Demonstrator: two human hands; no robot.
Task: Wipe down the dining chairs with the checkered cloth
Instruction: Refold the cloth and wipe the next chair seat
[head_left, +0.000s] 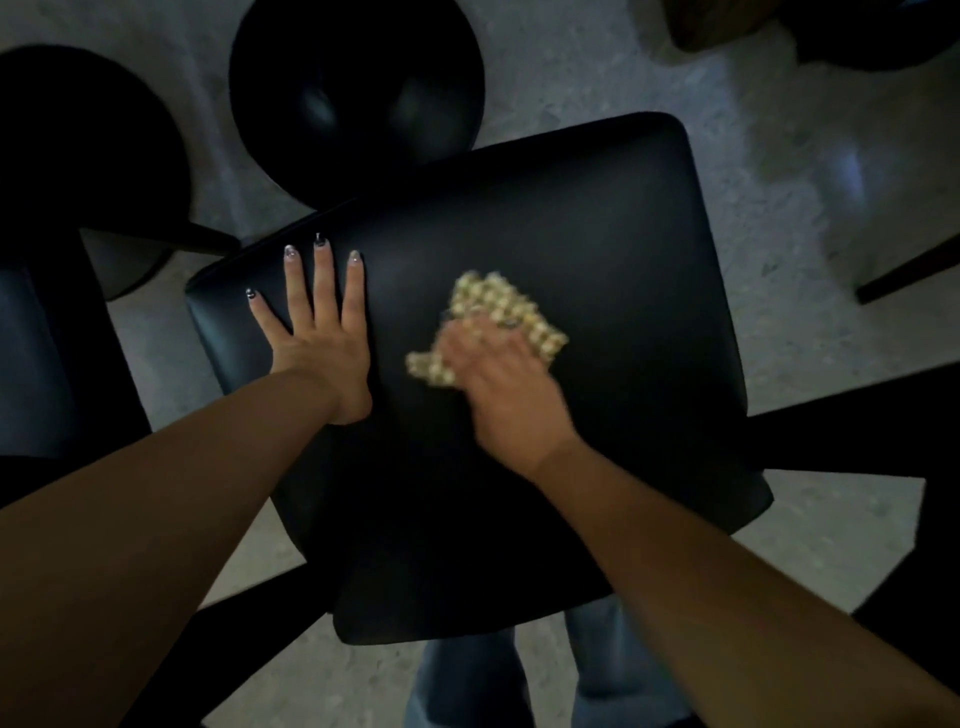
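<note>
Leftmost, a round black stool (78, 156) and a second one (358, 93) stand on the pale floor (779, 208). Next, the left hand (322, 332) lies flat on the black chair seat (597, 234), fingers (323, 275) straight and spread, grasping nothing, apparently bracing it. To its right, the right hand (498, 374) presses the checkered cloth (498, 312) onto mid-seat; blur hides how its fingers lie. Most of the cloth pokes out beyond them, toward the unwiped-looking far right corner, nearest the right hand.
</note>
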